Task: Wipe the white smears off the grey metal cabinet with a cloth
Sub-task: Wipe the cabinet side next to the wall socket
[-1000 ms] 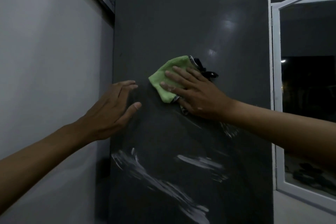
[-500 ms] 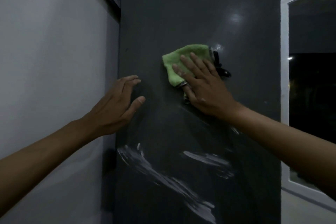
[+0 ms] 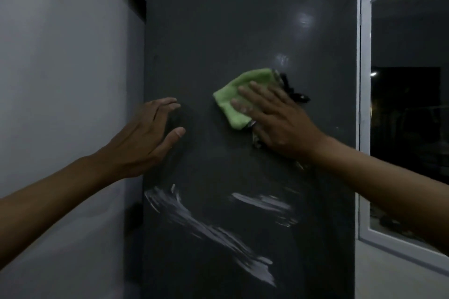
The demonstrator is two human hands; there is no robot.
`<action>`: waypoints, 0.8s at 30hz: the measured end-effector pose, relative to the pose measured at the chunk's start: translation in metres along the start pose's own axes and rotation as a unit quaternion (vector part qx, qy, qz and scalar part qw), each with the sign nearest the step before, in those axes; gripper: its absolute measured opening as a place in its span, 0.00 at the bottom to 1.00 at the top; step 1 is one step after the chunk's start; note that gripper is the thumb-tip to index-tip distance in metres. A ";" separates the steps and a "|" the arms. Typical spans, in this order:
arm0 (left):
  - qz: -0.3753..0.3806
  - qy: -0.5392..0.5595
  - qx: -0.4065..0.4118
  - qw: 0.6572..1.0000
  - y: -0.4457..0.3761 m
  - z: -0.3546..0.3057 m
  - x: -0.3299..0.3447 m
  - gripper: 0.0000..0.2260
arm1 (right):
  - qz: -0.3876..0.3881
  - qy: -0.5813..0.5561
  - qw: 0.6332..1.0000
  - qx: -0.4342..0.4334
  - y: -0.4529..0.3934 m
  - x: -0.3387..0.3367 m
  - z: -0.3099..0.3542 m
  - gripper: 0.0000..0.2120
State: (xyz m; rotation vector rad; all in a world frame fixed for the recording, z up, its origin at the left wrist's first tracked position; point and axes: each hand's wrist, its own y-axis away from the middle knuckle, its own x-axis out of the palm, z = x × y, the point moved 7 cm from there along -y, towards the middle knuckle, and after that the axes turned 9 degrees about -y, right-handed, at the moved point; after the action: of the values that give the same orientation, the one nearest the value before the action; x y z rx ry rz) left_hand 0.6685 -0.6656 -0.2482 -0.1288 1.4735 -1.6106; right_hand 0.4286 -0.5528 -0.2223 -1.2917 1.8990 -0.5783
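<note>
A dim room: a pale wall (image 3: 60,80) on the left, a white-framed window (image 3: 364,104) on the right, and between them the flat grey front of the cabinet (image 3: 243,19), upright and filling the middle of the head view.

The right hand (image 3: 281,119) lies flat on the cabinet with straight fingers, pressing a folded green cloth (image 3: 239,99) against the metal; no curled grip, just an open palm bearing down. A dark fringe of the cloth sticks out beside the fingers. The left hand (image 3: 145,133) rests at the cabinet's left edge, fingers loosely spread and holding nothing, seemingly bracing.

The white smears (image 3: 209,230) lie well below both hands: one long diagonal streak running down toward the right and a shorter band (image 3: 262,204) beside it. Around the cloth the metal looks mostly clean, so the job seems only partly done.

To do this step well, the cloth should likely come down onto the streaks with firm, even pressure, in overlapping passes along their length. Turning to a fresh fold would help avoid spreading residue. The left hand can steady the body meanwhile.
</note>
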 end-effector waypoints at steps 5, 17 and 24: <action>-0.001 0.010 -0.007 1.000 -0.002 -0.002 0.003 0.28 | -0.014 0.004 0.993 0.116 -0.018 -0.038 -0.062 0.29; 0.011 0.013 0.013 1.000 -0.001 -0.018 0.006 0.29 | -0.058 -0.015 0.980 0.190 0.004 -0.032 -0.048 0.29; 0.021 0.003 0.021 1.000 0.003 -0.023 0.006 0.30 | 0.021 0.019 0.998 0.050 0.059 0.001 -0.008 0.30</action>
State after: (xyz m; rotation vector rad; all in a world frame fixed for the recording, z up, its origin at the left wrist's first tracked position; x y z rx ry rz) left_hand 0.6525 -0.6519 -0.2603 -0.0686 1.4378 -1.6082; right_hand 0.3877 -0.5315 -0.2597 -1.1833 1.8987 -0.6715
